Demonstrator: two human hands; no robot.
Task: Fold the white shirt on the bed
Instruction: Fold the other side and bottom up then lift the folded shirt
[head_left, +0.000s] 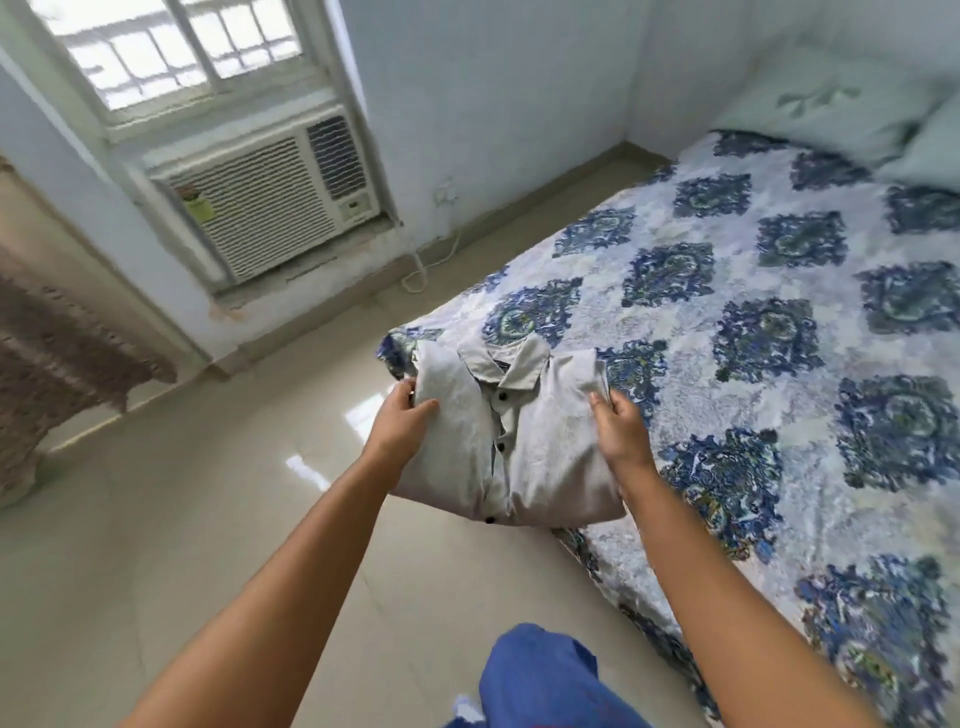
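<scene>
The white shirt (511, 441) looks already folded into a compact rectangle, collar up and buttoned, at the bed (779, 338) corner; left hand (408, 415) and right hand (621, 428) grip its sides, so only setting it down seems left

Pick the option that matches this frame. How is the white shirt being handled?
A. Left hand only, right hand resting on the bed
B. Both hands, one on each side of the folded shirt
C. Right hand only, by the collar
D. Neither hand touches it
B: the left hand and right hand each have a grip on opposite sides of the folded shirt, collar facing away.
</scene>
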